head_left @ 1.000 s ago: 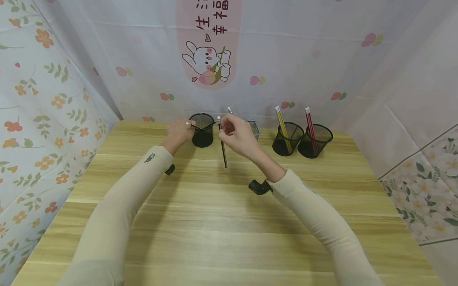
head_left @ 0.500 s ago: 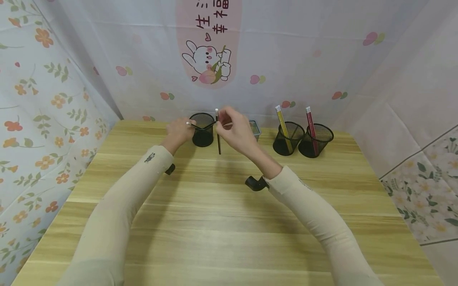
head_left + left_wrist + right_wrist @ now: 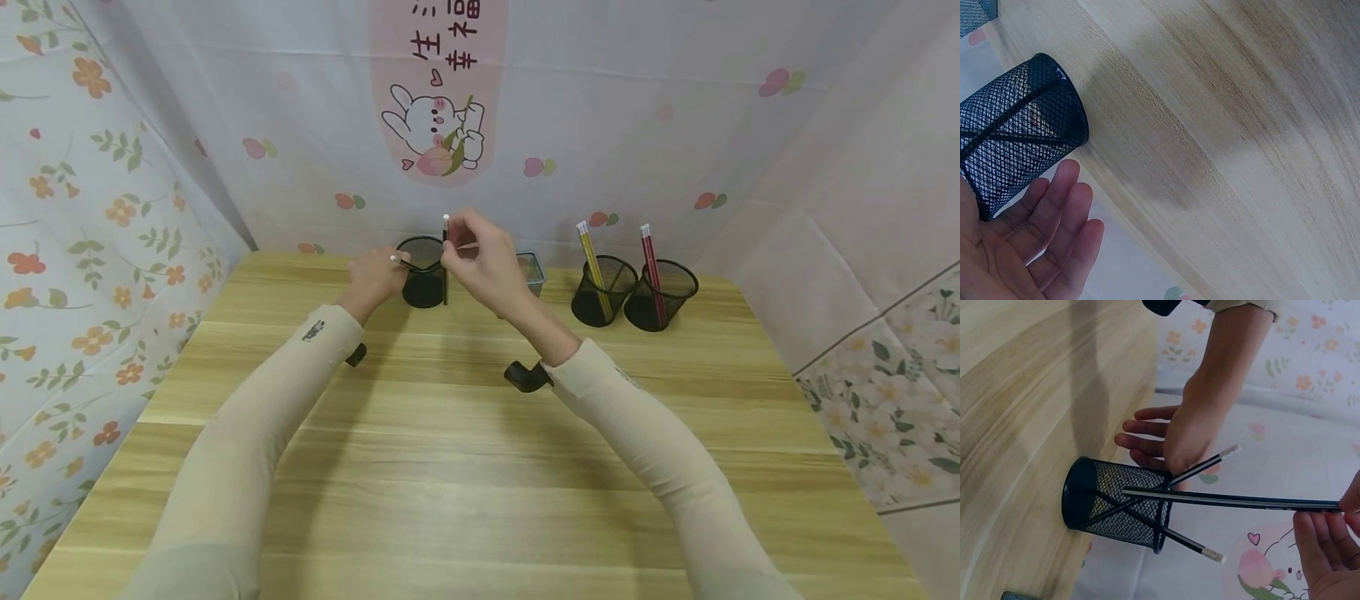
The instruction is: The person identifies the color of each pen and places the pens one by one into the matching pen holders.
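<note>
In the head view, a black mesh pen cup [image 3: 423, 290] stands at the back left of the table. Two black pencils with white erasers lean crosswise in it, and one eraser-tipped pencil [image 3: 1194, 542] sticks out in the right wrist view. My left hand [image 3: 377, 275] rests beside the cup, its palm near the rim and its fingers [image 3: 1063, 212] relaxed alongside the mesh. Between thumb and fingertips, my right hand [image 3: 483, 257] pinches another black pencil [image 3: 1254, 502] near its eraser end. Its free end overlaps the cup in the right wrist view.
Two more black mesh cups stand back right, one with yellow pencils [image 3: 592, 258], the other with red pencils [image 3: 651, 260]. A small grey mesh basket [image 3: 532, 271] sits behind my right hand. Behind the wooden table [image 3: 450, 467] hangs a printed curtain [image 3: 600, 108].
My right hand has moved left and back with the pencil, from right of the cup to its right edge. My left hand stays where it was.
</note>
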### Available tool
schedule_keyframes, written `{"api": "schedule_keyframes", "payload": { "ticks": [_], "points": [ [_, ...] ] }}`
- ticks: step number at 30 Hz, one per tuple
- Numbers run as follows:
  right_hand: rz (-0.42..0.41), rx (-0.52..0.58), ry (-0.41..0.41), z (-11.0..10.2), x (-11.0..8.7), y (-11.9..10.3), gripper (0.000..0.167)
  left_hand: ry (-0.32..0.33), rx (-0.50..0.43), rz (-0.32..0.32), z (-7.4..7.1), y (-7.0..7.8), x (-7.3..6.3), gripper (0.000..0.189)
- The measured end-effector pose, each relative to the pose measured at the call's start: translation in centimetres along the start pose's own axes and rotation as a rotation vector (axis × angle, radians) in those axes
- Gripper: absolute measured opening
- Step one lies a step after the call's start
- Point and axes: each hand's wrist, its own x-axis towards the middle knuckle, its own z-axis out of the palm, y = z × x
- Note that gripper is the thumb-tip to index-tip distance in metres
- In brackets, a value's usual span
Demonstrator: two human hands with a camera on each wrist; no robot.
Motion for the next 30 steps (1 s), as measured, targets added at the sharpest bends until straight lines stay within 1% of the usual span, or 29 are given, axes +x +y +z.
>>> {"api": "schedule_keyframes", "payload": {
  "ticks": [9, 12, 15, 20, 26, 30],
  "points": [
    [-0.062, 0.020, 0.074, 0.2, 1.1, -0.1, 0.011, 0.009, 0.008, 0.017, -0.1, 0.0, -0.1, 0.048],
    [-0.073, 0.009, 0.083, 0.3, 1.5, 0.0, 0.011, 0.003, 0.044, 0.035, -0.1, 0.0, -0.1, 0.046],
    [-0.083, 0.000, 0.091, 0.6, 1.9, 0.2, 0.011, 0.001, 0.060, 0.044, -0.1, 0.0, -0.2, 0.045],
    [-0.103, -0.013, 0.105, 1.1, 2.5, 0.6, 0.010, 0.025, 0.005, 0.015, -0.1, -0.1, -0.3, 0.054],
    [-0.092, -0.036, 0.113, 1.7, 3.1, 0.8, 0.010, 0.029, -0.012, 0.013, -0.2, -0.1, -0.4, 0.054],
    [-0.071, -0.048, 0.114, 2.1, 3.4, 0.9, 0.012, 0.027, 0.002, 0.023, -0.2, -0.1, -0.3, 0.051]
  ]
}}
